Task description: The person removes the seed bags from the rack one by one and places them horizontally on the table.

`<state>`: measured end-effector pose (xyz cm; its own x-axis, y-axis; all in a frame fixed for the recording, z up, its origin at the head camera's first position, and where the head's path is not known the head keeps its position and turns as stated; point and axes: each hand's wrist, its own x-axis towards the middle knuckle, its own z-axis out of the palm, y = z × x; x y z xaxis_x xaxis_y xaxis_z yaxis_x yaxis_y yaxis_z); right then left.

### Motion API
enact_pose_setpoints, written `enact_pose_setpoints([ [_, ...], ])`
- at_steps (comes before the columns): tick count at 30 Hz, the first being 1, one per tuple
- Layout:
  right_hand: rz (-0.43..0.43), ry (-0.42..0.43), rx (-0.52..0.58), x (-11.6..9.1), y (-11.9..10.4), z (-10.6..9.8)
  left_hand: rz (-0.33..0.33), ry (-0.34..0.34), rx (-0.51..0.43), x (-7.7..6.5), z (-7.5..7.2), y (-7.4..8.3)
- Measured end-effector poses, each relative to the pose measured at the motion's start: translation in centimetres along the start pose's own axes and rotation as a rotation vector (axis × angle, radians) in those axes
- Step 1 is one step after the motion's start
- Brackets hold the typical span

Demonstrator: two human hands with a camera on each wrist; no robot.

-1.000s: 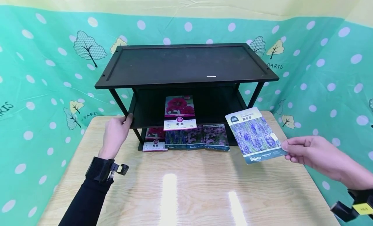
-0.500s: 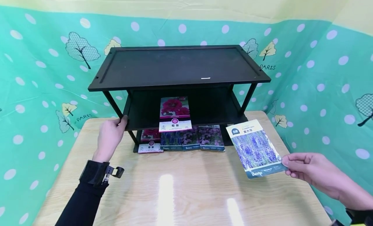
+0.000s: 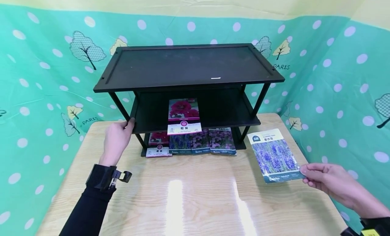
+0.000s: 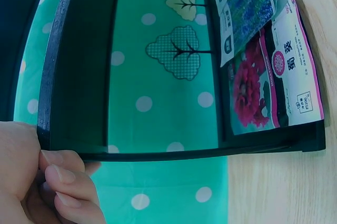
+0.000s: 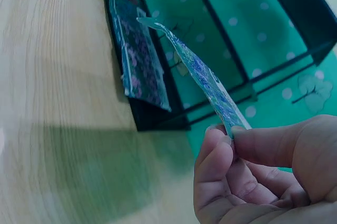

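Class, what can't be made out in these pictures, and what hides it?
Held seed packet, head view: small print too small to read.
Bottom-left packet, head view: top hidden by the middle shelf.
Right wrist strap, head view: cut off at the picture's corner.

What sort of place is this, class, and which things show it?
Probably a staged indoor workspace: a patterned cloth backdrop hangs around a wood-grain table, where a black shelf rack holds flower-seed packets.

Blue-white lavender packet [image 3: 275, 156]: read "薰衣草", "Beishu"
Magenta-flower packets [image 3: 184, 116]: read "蜀葵"
Purple-flower packets [image 3: 222, 141]: showed "Beishu"
Teal dotted cloth [image 3: 179, 31]: said "PARIS"
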<state>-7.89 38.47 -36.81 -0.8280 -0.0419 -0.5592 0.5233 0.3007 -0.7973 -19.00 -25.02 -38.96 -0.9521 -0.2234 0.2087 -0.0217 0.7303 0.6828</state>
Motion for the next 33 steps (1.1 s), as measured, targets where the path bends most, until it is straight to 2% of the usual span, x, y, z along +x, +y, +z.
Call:
enact_pose_setpoints([
  [6, 0.012, 0.021, 0.038, 1.6, 1.7, 0.0, 0.004, -0.006, 0.004, 0.3, 0.0, 0.1],
  [14, 0.014, -0.013, 0.114, 3.4, 4.3, 0.6, 0.012, -0.002, 0.007, 0.2, 0.3, -0.1],
  [23, 0.053, 0.006, 0.071, 4.4, 6.7, 1.2, 0.023, -0.001, 0.007, 0.3, 0.4, -0.1],
  [27, 0.047, 0.015, 0.034, 4.8, 6.9, 1.1, 0.024, 0.005, 0.002, 0.3, 0.3, -0.1],
  [33, 0.037, 0.048, -0.066, 5.6, 7.0, 1.1, -0.008, 0.003, -0.010, 0.0, 0.1, -0.1],
])
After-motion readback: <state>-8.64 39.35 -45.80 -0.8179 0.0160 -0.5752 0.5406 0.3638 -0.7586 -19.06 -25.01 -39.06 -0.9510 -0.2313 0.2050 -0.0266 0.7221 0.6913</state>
